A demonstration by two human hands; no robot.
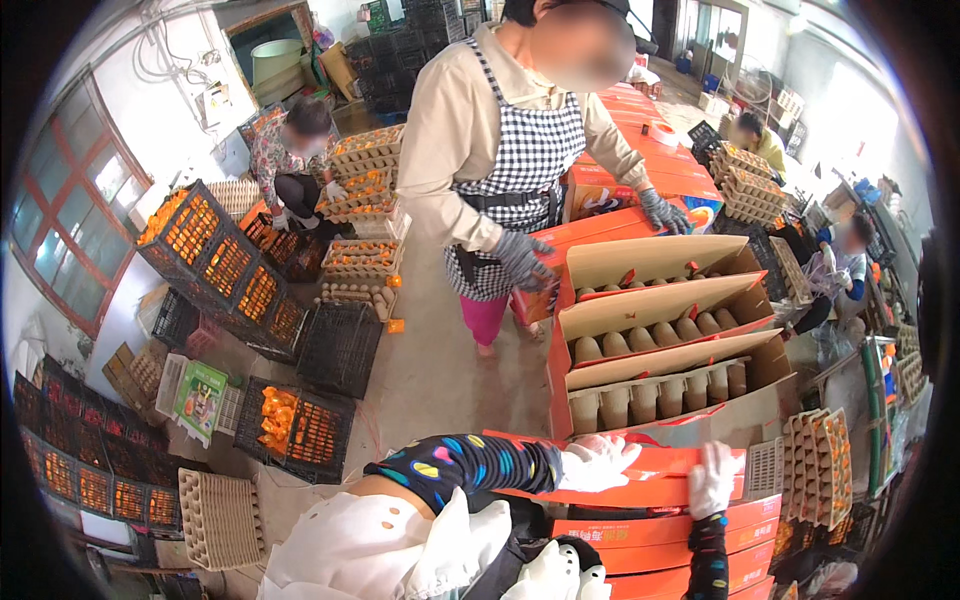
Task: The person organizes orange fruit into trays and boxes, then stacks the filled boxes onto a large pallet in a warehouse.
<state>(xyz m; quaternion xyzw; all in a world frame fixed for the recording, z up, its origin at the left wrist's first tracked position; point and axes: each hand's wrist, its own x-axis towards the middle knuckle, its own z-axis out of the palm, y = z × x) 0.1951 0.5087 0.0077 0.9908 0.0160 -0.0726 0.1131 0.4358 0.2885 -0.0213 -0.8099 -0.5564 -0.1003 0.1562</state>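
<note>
My left hand, in a white glove, rests on the top of a red printed carton, close to its red handle strap. Over the right part of the same carton lies my right hand, also white-gloved, its fingers across the upper edge. Whether either hand grips the carton cannot be told. Just beyond stand several opened red cartons side by side, their cardboard flaps raised, with grey-brown pulp egg trays inside. More flat red cartons are stacked below and beside my hands.
A co-worker in a checked apron faces me, grey-gloved hands on another red carton. Black crates of orange-wrapped items stand left. Pulp trays are stacked lower left, more filled trays at right. Other people sit farther back.
</note>
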